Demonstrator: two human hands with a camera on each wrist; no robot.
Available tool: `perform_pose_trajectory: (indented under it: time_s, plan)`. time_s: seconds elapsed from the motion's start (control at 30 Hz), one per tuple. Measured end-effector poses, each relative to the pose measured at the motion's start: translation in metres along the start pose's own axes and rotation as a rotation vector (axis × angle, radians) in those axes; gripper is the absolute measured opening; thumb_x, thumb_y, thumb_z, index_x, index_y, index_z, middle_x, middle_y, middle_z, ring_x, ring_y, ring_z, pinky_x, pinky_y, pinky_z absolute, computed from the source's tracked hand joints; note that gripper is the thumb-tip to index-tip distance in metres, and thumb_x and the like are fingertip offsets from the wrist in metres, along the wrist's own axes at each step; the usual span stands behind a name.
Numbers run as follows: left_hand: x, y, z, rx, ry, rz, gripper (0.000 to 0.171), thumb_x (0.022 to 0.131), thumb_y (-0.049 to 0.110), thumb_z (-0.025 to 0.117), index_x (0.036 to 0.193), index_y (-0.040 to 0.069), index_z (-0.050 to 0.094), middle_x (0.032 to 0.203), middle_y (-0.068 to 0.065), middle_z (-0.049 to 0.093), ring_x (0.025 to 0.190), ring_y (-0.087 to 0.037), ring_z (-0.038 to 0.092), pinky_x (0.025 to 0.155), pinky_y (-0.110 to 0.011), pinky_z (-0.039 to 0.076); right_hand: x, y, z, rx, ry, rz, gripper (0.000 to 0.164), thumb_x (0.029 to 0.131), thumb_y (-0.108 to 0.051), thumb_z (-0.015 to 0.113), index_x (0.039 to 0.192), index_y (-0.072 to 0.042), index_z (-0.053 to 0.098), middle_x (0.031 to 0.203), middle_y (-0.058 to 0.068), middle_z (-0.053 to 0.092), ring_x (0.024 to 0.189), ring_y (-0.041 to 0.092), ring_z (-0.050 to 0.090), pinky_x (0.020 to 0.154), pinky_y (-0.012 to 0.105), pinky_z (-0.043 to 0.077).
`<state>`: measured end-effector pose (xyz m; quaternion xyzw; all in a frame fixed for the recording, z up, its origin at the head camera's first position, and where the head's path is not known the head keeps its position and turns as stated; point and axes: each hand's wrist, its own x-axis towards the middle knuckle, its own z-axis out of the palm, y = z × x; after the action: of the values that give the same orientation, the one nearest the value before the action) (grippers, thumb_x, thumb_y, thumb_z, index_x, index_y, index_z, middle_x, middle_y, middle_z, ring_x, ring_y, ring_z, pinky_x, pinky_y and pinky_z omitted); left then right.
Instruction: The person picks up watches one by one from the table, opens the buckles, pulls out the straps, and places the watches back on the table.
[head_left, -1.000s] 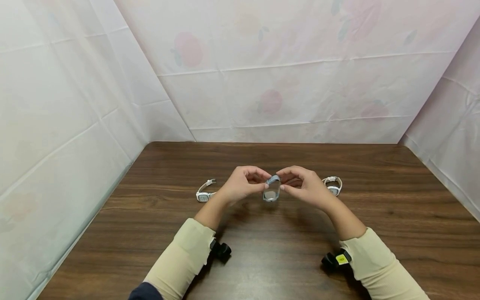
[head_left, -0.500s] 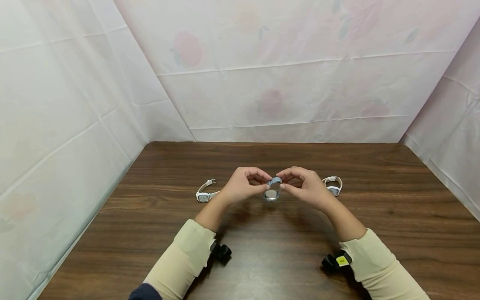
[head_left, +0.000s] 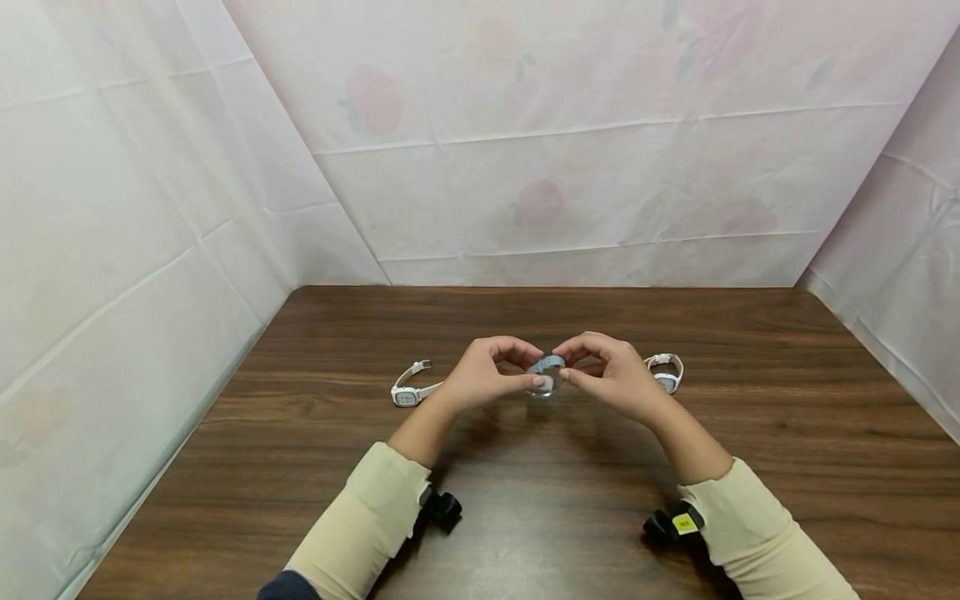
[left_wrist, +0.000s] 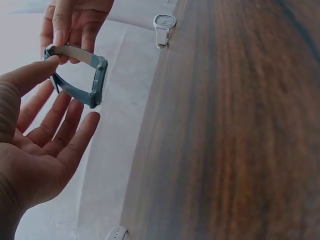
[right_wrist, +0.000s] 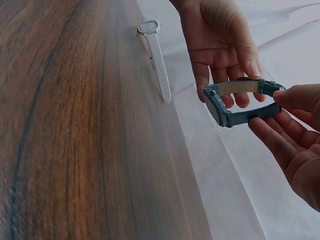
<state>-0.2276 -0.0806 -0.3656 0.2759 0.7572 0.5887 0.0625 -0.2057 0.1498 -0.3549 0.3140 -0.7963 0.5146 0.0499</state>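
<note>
Between both hands, raised over the table, is a blue-grey wristwatch [head_left: 551, 362] whose strap forms a loop. My left hand [head_left: 483, 371] pinches it from the left, and in the head view the thumb partly covers the inside of the loop. From the right, my right hand [head_left: 611, 377] pinches the strap between thumb and fingers. The left wrist view shows the watch case [left_wrist: 99, 82] side-on, opposite the fingers. A pale inner lining shows on the strap [right_wrist: 245, 117] in the right wrist view. The dial's front is hidden in the head view.
A white watch [head_left: 406, 397] with its strap unfastened lies on the brown wooden table [head_left: 540, 500] left of the hands. Another white watch [head_left: 666, 379], its strap looped, lies just past the right hand. Pale curtains [head_left: 540, 150] stand behind the table and at both sides.
The watch has tilted, so its loop looks shorter in the head view. My left thumb has slid right and slightly down across it. My right hand has barely moved.
</note>
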Motion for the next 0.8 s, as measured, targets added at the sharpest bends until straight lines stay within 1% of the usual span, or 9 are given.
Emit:
perform_pose_trajectory:
  time_s: [0.07,0.17,0.27,0.43,0.47,0.57,0.67,0.7,0.8]
  plan:
    - [0.0,-0.001,0.0,0.022,-0.004,-0.003,0.029,0.082,0.01,0.08,0.109,0.003,0.07,0.1,-0.006,0.069,0.094,-0.018,0.063,0.082,-0.034,0.055,0.0,0.0,0.0,0.013,0.003,-0.005,0.02,0.089,0.0,0.07,0.108,-0.004,0.066,0.103,0.006,0.065,0.093,0.018,0.063,0.076,0.039,0.058]
    - [0.0,-0.002,0.0,0.035,-0.01,0.004,0.028,0.084,0.013,0.078,0.109,0.004,0.071,0.1,-0.005,0.07,0.095,-0.018,0.062,0.082,-0.034,0.054,0.001,0.0,0.001,0.034,0.005,-0.01,0.02,0.088,0.001,0.07,0.107,-0.003,0.066,0.103,0.008,0.065,0.093,0.019,0.063,0.076,0.037,0.058]
    - [-0.001,-0.002,0.001,0.031,-0.008,0.013,0.026,0.085,0.012,0.077,0.109,0.003,0.071,0.1,-0.006,0.07,0.093,-0.018,0.062,0.081,-0.035,0.054,0.002,0.0,0.001,0.048,0.004,-0.01,0.02,0.087,0.002,0.07,0.106,-0.001,0.065,0.102,0.01,0.065,0.094,0.021,0.063,0.075,0.037,0.058]
    - [-0.002,0.003,0.003,0.027,0.002,0.007,0.023,0.086,0.006,0.075,0.108,-0.001,0.071,0.098,-0.011,0.07,0.091,-0.021,0.062,0.077,-0.033,0.054,0.002,0.001,0.002,0.055,0.001,0.001,0.02,0.087,0.002,0.07,0.106,0.0,0.065,0.102,0.011,0.064,0.094,0.022,0.063,0.076,0.039,0.058]
    - [-0.003,0.005,0.004,0.03,0.004,0.005,0.023,0.086,0.005,0.074,0.108,-0.002,0.071,0.098,-0.012,0.07,0.09,-0.022,0.062,0.076,-0.033,0.054,0.002,0.001,0.002,0.054,0.002,0.003,0.02,0.087,0.002,0.07,0.106,0.0,0.065,0.102,0.01,0.064,0.094,0.022,0.063,0.076,0.038,0.058]
    - [-0.007,0.02,0.004,0.047,0.011,-0.002,0.022,0.086,0.004,0.074,0.106,-0.004,0.07,0.096,-0.014,0.07,0.09,-0.023,0.062,0.074,-0.031,0.054,0.002,0.0,0.003,0.04,0.014,0.0,0.021,0.087,0.001,0.071,0.107,-0.001,0.066,0.101,0.009,0.064,0.093,0.021,0.063,0.076,0.033,0.058]
    - [-0.011,0.034,0.005,0.054,0.022,-0.001,0.02,0.086,0.003,0.073,0.103,-0.006,0.07,0.094,-0.014,0.071,0.088,-0.024,0.062,0.074,-0.032,0.054,0.002,-0.001,0.004,0.024,0.024,-0.01,0.019,0.087,-0.002,0.072,0.106,-0.003,0.068,0.1,0.006,0.064,0.092,0.019,0.063,0.075,0.031,0.058]
    - [-0.012,0.037,0.005,0.056,0.026,0.0,0.019,0.085,0.002,0.073,0.102,-0.006,0.07,0.093,-0.014,0.071,0.087,-0.023,0.063,0.074,-0.034,0.054,0.002,-0.002,0.004,0.02,0.024,-0.013,0.018,0.087,-0.003,0.072,0.106,-0.003,0.069,0.1,0.006,0.064,0.092,0.018,0.063,0.075,0.031,0.058]
    - [-0.013,0.039,0.005,0.063,0.035,0.002,0.018,0.085,0.003,0.074,0.101,-0.006,0.071,0.093,-0.014,0.071,0.087,-0.023,0.063,0.075,-0.04,0.054,0.002,-0.002,0.005,0.017,0.022,-0.013,0.015,0.088,-0.003,0.072,0.103,-0.004,0.07,0.099,0.005,0.064,0.091,0.017,0.063,0.075,0.031,0.058]
